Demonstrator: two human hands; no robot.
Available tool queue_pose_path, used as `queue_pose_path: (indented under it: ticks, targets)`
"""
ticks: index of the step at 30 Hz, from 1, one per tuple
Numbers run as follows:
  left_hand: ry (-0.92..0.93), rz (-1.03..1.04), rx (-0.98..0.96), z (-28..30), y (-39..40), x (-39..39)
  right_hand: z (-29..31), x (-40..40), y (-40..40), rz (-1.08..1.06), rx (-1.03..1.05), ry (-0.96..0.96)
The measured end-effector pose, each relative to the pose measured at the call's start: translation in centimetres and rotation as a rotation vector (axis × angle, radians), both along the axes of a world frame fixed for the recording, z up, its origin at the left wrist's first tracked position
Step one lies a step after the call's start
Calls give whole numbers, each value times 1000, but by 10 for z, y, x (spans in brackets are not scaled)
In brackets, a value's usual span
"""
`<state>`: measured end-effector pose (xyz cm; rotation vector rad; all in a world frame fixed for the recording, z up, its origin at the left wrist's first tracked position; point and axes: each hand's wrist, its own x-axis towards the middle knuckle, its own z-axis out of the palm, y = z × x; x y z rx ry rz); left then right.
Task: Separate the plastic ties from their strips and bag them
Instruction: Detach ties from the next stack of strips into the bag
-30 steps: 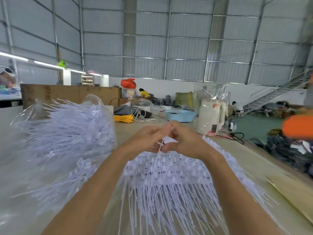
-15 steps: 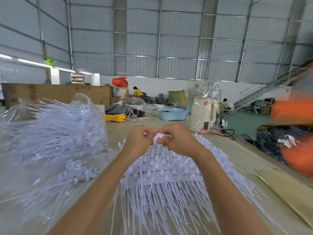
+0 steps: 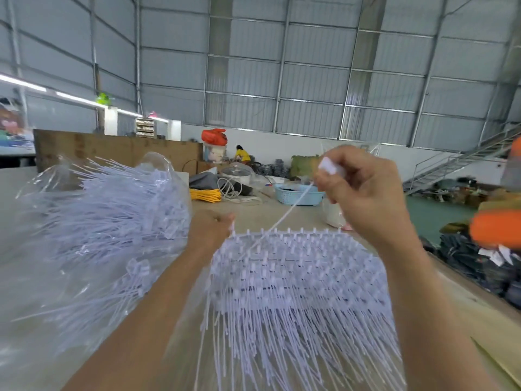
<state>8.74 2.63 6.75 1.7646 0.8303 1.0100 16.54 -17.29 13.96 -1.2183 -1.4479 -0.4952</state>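
Pulling single tie (image 3: 284,218) clear: right hand (image 3: 363,193) fingers pinching its head, raised; left hand (image 3: 212,230) fingers clamping strip (image 3: 287,235) corner below, anchoring it; bag (image 3: 93,221) waiting left of fingers.

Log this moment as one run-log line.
step: tie separation | right hand: holds one pulled tie raised | left hand: grips strip stack corner | bag of ties: left, on table

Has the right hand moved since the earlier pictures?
Yes. The right hand rose up and right, away from the stack of tie strips, pulling one tie free.
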Motion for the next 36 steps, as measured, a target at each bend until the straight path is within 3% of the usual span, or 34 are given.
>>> queue_pose_path:
  ticks: [2,4,8,12,17,22,25,28,32,36]
  targets:
    - [-118,-152,-79,7,0,-3,8,2,-16,182,46,125]
    - [-121,-284,-48,20,-12,-2,5,4,-12,224,-79,205]
    - [-152,-573,-102,30,-38,3,-16,9,20,-63,-342,125]
    - [-214,-730,-111,28,-47,5,-31,12,40,-194,-416,40]
    - [-181,-759,-122,21,-45,0,-38,22,47,-255,-370,63]
    - [-70,-663,-227,22,-47,-6,-37,27,51,-343,-207,154]
    - [1,-646,-77,27,-33,-16,-39,25,56,-374,-224,137]
    - [71,-395,50,39,3,-39,-40,24,55,-379,-335,116]
    - [426,13,65,19,66,-75,-45,34,56,-390,-427,149]
    - [789,97,8,-24,98,-94,-62,45,66,-417,-553,114]
